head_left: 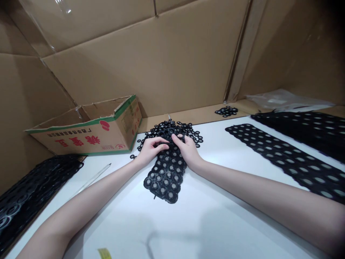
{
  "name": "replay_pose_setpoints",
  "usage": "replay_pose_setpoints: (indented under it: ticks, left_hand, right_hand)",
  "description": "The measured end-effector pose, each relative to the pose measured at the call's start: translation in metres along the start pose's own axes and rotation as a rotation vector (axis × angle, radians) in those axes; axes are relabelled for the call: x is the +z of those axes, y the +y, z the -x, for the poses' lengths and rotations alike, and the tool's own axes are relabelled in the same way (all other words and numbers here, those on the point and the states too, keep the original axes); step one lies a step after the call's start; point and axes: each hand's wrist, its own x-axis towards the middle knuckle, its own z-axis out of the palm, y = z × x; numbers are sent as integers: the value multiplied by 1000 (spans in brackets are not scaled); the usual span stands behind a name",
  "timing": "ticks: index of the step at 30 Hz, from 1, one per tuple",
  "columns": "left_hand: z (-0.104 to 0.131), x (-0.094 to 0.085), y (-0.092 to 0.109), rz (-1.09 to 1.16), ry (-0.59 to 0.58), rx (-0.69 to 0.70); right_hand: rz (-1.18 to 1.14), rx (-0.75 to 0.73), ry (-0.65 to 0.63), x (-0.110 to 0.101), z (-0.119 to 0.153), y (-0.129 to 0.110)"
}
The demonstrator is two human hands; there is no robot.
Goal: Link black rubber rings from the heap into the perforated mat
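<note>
— Cardboard walls (167, 61) stand all round, plain brown and creased. What lies under them?

— A smooth white bench (205, 216). Take the small black rubber sheet (164, 172) at its middle as the mark: it is flat, matte and punched with rows of round rings, the bench showing pale through each hole.

— And around that sheet?

— To its right lie two long strips (291, 158) of the same holed rubber, well apart from it. To its left, at the bench edge, a heap of black rubber webbing (29, 194). Behind and left of it sits an open carton (94, 133) with a green band and red print. Just behind it, touching its far end, is a loose pile of black rings (172, 131); a smaller cluster (226, 111) lies farther back on the right.

— The hands?

— Both forearms reach forward and meet at the sheet's far end. The left hand (152, 148) is curled, fingers pinching the sheet's far edge. The right hand (187, 147) lies palm down, fingers bent and gripping the same edge, fingertips almost meeting those of the left.
</note>
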Motion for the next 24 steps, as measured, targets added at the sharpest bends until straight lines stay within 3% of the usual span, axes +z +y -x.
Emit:
replay_pose_setpoints:
  ticks: [8,17,24]
  left_hand:
    - [0,0,1,-7,19,13]
    - [1,1,4,18,136,-5]
    - [1,0,2,39,167,23]
  right_hand:
    - [-15,4,-12,0,1,-1]
    - [-157,92,-33,-1,1,-6]
    - [-120,-42,-146,-1,7,-12]
